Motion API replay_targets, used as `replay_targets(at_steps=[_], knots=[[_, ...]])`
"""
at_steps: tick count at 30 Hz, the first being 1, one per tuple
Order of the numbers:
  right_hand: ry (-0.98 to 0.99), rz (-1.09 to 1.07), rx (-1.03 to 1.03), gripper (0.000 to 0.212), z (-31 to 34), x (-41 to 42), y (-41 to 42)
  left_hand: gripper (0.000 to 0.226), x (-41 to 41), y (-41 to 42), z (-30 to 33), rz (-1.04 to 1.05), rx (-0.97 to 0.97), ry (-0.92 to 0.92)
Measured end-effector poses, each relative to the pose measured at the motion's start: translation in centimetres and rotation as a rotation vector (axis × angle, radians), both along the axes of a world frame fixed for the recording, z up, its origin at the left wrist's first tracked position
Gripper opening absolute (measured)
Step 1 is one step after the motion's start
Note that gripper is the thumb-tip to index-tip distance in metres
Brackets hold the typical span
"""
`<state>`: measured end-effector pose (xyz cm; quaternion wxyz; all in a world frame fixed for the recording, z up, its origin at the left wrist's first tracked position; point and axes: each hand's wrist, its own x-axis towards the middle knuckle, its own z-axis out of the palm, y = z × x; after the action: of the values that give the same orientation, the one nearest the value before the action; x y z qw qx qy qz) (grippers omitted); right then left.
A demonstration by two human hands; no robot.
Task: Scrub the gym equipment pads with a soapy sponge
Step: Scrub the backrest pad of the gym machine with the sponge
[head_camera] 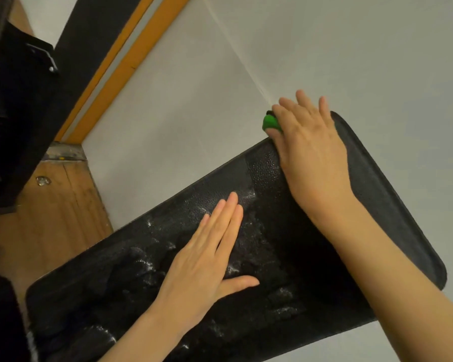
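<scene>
While the left hand (204,259) lies flat on the pad (392,205), the right hand (311,145) pinches the sponge (270,122) at the pad's 11 o'clock corner; the pad runs toward 7.

The long black pebble-grained vinyl bench pad (259,257) gleams wet and glossy with white soap foam across its middle, dry and matt at its far right end, against a smooth matt pale wall (324,48) and scuffed brown wooden floorboards (50,218).
</scene>
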<state>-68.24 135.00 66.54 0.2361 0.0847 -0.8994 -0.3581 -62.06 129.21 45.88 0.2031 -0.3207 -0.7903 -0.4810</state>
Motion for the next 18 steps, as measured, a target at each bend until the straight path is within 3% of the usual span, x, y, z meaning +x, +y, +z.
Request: replay_targets(at_steps=[5,11,18], knots=[[-0.045,0.074,-0.004,0.039,-0.9,6.7,2.2,0.099,0.3,-0.4,0.1,-0.005,-0.021,0.011],[0.037,-0.030,-0.028,0.039,1.5,-0.1,0.4,0.096,0.1,-1.7,-0.7,0.003,0.085,-0.082],[0.049,0.046,0.026,0.043,-1.2,6.0,2.4,0.090,-0.2,-1.4,-3.5,0.032,0.119,-0.212]])
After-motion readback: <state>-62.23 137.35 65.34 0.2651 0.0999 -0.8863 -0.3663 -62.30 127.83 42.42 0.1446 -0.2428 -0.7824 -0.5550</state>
